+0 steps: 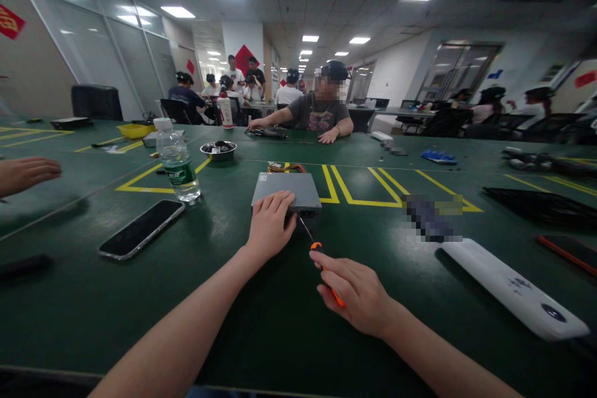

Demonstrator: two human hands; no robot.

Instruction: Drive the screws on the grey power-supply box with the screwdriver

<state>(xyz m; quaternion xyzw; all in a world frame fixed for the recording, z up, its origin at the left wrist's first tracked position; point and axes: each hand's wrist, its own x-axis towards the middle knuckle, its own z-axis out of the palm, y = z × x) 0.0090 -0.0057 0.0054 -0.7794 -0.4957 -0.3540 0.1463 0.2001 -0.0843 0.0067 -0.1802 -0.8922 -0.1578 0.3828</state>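
A grey metal computer power supply [298,186] lies on the green table in front of me, its bundle of coloured cables [285,168] at the far side. My left hand [273,224] grips its near left part, fingers over the top and thumb by the front edge. In my right hand [354,292] is a screwdriver [317,246] with an orange and black handle. The shaft slants up and left, and its tip is at the front face of the power supply. Whether the tip sits in a screw is too small to tell.
A water bottle [176,168] and a phone [142,230] are on the left, near another person's hand [28,175]. Behind them stands a metal bowl [218,149] of dark parts. A white elongated device [513,289] lies right. Across the table sits a person [321,112].
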